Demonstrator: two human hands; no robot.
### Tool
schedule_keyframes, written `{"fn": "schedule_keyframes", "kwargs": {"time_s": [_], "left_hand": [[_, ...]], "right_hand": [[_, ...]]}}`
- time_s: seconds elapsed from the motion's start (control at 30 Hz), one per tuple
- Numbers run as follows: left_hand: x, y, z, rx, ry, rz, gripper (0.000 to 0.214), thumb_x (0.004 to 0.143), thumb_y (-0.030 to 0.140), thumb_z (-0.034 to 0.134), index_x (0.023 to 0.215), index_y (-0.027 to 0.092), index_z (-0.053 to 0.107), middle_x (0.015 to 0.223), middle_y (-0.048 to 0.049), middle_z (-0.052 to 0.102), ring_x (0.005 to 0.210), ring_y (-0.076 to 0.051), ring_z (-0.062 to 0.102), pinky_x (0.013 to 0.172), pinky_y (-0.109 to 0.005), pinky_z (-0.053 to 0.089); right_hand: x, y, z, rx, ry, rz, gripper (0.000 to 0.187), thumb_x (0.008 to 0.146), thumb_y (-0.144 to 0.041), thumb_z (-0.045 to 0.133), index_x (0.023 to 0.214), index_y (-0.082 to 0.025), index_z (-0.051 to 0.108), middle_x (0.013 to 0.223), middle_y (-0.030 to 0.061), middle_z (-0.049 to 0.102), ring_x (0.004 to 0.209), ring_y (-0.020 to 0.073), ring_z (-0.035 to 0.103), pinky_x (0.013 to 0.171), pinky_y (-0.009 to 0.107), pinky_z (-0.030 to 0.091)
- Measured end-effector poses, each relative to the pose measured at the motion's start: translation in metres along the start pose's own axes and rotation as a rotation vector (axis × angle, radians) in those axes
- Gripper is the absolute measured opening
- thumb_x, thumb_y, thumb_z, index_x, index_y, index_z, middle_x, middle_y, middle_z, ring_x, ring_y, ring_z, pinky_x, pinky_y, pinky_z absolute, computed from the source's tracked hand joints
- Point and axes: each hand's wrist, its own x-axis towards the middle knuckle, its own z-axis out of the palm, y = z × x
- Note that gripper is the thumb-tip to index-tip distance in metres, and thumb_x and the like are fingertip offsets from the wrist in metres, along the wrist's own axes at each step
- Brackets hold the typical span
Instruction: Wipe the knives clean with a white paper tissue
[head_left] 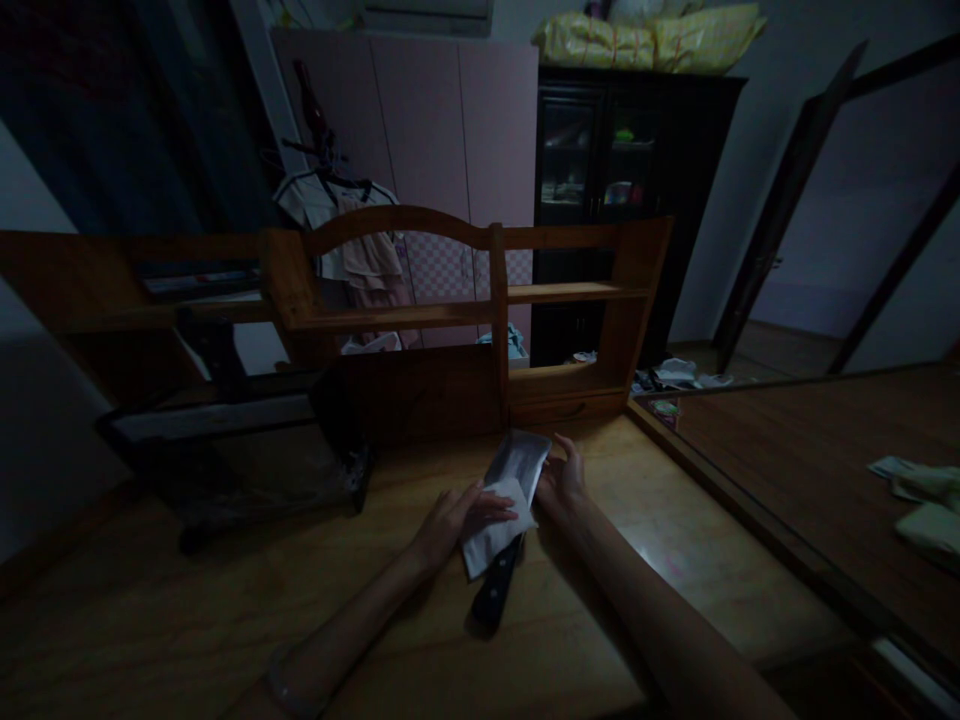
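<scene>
A cleaver (526,455) with a broad metal blade and a black riveted handle (496,592) is tilted over the wooden desk, its handle end toward me. My left hand (466,515) presses a folded white cloth or tissue (491,543) onto the blade, fingers laid across it. At the blade's right edge is my right hand (564,482), thumb raised and fingers curled in under the blade, partly hidden by it. The lower part of the blade is covered by the white piece.
A dark-framed rack (247,470) with a black knife handle (212,345) sticking up stands on the left of the desk (375,620). Wooden shelving (574,293) rises along the desk's back. A brown surface (810,440) with pale cloths (926,500) lies to the right.
</scene>
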Motion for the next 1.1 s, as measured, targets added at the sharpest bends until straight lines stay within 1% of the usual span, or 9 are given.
{"fn": "schedule_keyframes", "kwargs": {"time_s": [0.2,0.33,0.47,0.53,0.63,0.73,0.83,0.97,1.1], "left_hand": [[-0.004,0.007,0.006,0.154,-0.073,0.035,0.058,0.091,0.05,0.029,0.104,0.011,0.069,0.098,-0.0119,0.07,0.104,-0.027,0.06,0.1,-0.04,0.035],[-0.006,0.015,0.01,0.294,-0.114,0.074,0.053,0.092,0.048,0.028,0.108,0.017,0.068,0.101,-0.0065,0.07,0.108,-0.024,0.058,0.102,-0.038,0.033],[-0.006,0.018,0.011,0.428,-0.146,0.148,0.049,0.093,0.046,0.03,0.103,0.023,0.071,0.11,-0.0024,0.067,0.113,-0.024,0.055,0.103,-0.035,0.033],[-0.006,0.017,0.01,0.492,-0.15,0.181,0.043,0.092,0.045,0.035,0.101,0.024,0.071,0.116,-0.0009,0.065,0.118,-0.024,0.051,0.103,-0.035,0.033],[-0.006,0.014,0.009,0.585,-0.17,0.208,0.034,0.086,0.044,0.049,0.106,0.026,0.069,0.118,-0.0013,0.063,0.121,-0.024,0.048,0.103,-0.034,0.034],[-0.006,0.009,0.008,0.657,-0.187,0.226,0.035,0.079,0.042,0.06,0.111,0.028,0.066,0.122,-0.0013,0.061,0.125,-0.024,0.044,0.103,-0.034,0.034],[-0.004,0.004,0.008,0.645,-0.202,0.243,0.035,0.079,0.042,0.061,0.111,0.027,0.066,0.122,-0.003,0.061,0.126,-0.023,0.043,0.106,-0.037,0.031],[0.001,0.002,0.009,0.564,-0.239,0.302,0.028,0.082,0.04,0.058,0.101,0.024,0.071,0.107,-0.0045,0.069,0.115,-0.022,0.054,0.11,-0.039,0.024],[0.003,0.004,0.013,0.506,-0.21,0.277,0.024,0.081,0.04,0.06,0.092,0.022,0.073,0.1,-0.0042,0.071,0.11,-0.022,0.058,0.109,-0.038,0.026]], "right_hand": [[-0.003,0.0,0.001,0.0,0.001,-0.005,0.018,0.073,-0.036,0.058,0.075,-0.02,0.052,0.06,0.0025,0.061,0.056,0.0148,0.057,0.056,0.026,0.049],[-0.003,0.001,0.0,-0.005,-0.006,-0.018,0.019,0.073,-0.036,0.059,0.077,-0.019,0.053,0.062,0.0032,0.061,0.056,0.0143,0.058,0.057,0.025,0.05],[-0.004,0.001,0.0,-0.006,-0.007,-0.015,0.02,0.075,-0.038,0.057,0.079,-0.018,0.054,0.063,0.0033,0.062,0.056,0.0149,0.059,0.057,0.026,0.05],[-0.003,0.001,0.0,-0.002,-0.006,-0.011,0.019,0.075,-0.036,0.057,0.079,-0.017,0.055,0.063,0.0031,0.063,0.056,0.0153,0.059,0.056,0.026,0.05],[-0.002,0.001,0.0,0.009,-0.015,0.0,0.017,0.074,-0.034,0.057,0.079,-0.017,0.055,0.063,0.0028,0.064,0.055,0.0162,0.059,0.055,0.028,0.05],[-0.001,0.001,0.0,0.021,-0.01,0.003,0.017,0.075,-0.034,0.056,0.08,-0.018,0.056,0.064,0.0025,0.065,0.056,0.0171,0.06,0.054,0.029,0.05],[-0.002,0.001,0.0,0.029,0.009,-0.004,0.017,0.075,-0.034,0.056,0.078,-0.017,0.056,0.063,0.0023,0.064,0.056,0.0164,0.06,0.055,0.027,0.05],[0.0,0.001,-0.002,0.022,-0.004,-0.019,0.019,0.074,-0.036,0.058,0.077,-0.018,0.056,0.062,0.0023,0.064,0.054,0.0154,0.06,0.055,0.027,0.049],[0.002,0.001,-0.004,0.011,-0.019,-0.017,0.02,0.075,-0.038,0.057,0.077,-0.018,0.056,0.063,0.0032,0.064,0.056,0.0165,0.06,0.056,0.028,0.05]]}}
